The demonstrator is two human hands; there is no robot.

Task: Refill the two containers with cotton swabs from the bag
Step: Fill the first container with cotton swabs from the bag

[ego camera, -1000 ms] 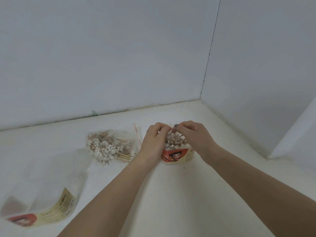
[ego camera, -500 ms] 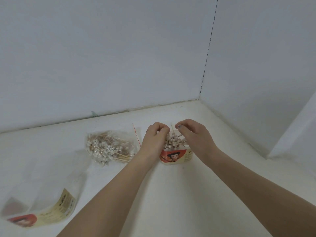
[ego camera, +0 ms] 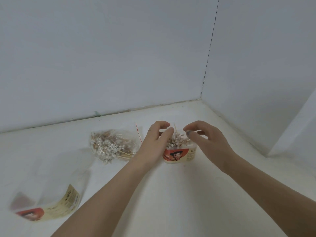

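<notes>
I have both hands at the small labelled container, just right of the frame's centre, and it is crammed with cotton swabs standing tips-up, their long axes roughly vertical and fanning outward, one stick poking higher than the rest. My left hand curls against the container's left side, fingers bent over the rim, touching the swab heads. My right hand hovers at the right side, fingers loosely curved, thumb and forefinger near the tips; I cannot tell whether either hand actually pinches a swab. I judge I am tamping the bundle down.

The bag lies left of centre, just beside my left hand, so that hand is the nearer one for the next reach. The swabs inside it lie flat, sticks pointing toward the right of the frame, heads bunched to the left. The second container sits on its side at lower left, well apart, looking empty, its opening seemingly toward the upper right
</notes>
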